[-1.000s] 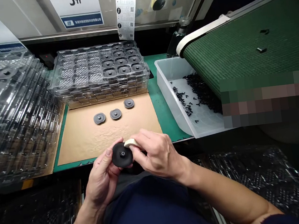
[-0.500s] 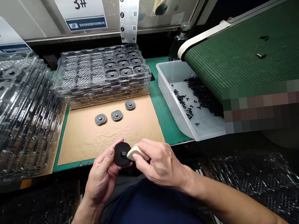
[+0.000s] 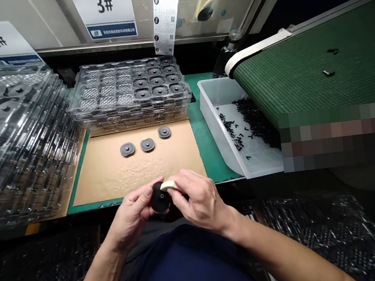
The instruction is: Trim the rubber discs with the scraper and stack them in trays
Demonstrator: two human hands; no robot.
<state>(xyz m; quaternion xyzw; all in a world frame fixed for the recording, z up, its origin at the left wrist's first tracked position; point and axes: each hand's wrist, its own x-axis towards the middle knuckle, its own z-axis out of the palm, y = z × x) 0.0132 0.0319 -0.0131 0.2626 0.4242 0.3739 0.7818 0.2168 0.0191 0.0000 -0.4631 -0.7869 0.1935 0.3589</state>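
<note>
My left hand (image 3: 135, 214) grips a round black disc-shaped part (image 3: 160, 202) by its edge, with a small hub at the disc's centre. In my right hand (image 3: 199, 198) is a cream-coloured pad (image 3: 169, 186), pinched between thumb and fingers, its tip against the upper right of the disc. Both hands are in front of the table's near edge. Beyond them, three similar dark grey discs, a left one (image 3: 127, 149), a middle one (image 3: 147, 145) and a right one (image 3: 164, 132), lie on a brown cardboard sheet (image 3: 110, 176).
Behind the cardboard stands a stack of clear trays (image 3: 129, 104), the top one partly filled with discs. A taller tray stack (image 3: 22, 146) rises at left. On the right, a translucent bin (image 3: 220, 132) holds small black pieces below a sloping green conveyor belt (image 3: 316, 53).
The pad has moved from the disc's right side near the hub to its upper right edge. The disc has turned and shifted slightly right and down.
</note>
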